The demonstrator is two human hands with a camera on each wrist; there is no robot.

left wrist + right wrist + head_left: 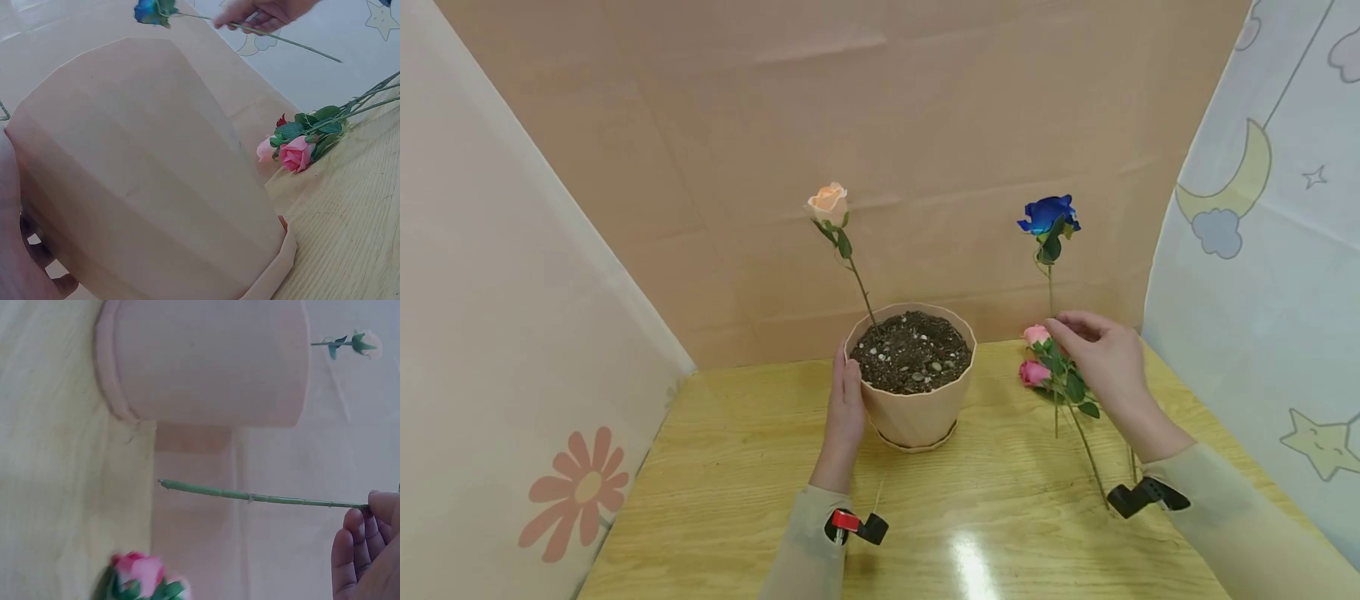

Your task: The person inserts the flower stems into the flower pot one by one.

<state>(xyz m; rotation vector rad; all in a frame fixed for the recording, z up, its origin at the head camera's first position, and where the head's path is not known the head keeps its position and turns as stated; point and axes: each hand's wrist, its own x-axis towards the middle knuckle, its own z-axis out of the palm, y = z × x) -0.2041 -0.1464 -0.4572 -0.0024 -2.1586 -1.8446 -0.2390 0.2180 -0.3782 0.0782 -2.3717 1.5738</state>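
Note:
A peach-coloured flowerpot (pixel 917 415) filled with dark soil (pixel 913 354) stands on its saucer. My left hand (pixel 844 408) rests against the pot's left side, fingers extended up along the wall. To the right, my right hand (pixel 1101 354) pinches a blue rose (pixel 1049 218) by its stem, between thumb and fingertips. The bloom is up and the bare stem end (pixel 200 487) hangs down in the air, as the right wrist view shows. A pale peach rose (pixel 829 204) stands in the soil at the pot's back left, leaning left.
Pink roses (pixel 1035 373) with green leaves and long stems lie on the wooden table (pixel 737 467), under and beside my right hand. Behind the table hangs a plain tan cloth (pixel 925 150). Printed cloths flank it at the left (pixel 512 333) and right (pixel 1285 333).

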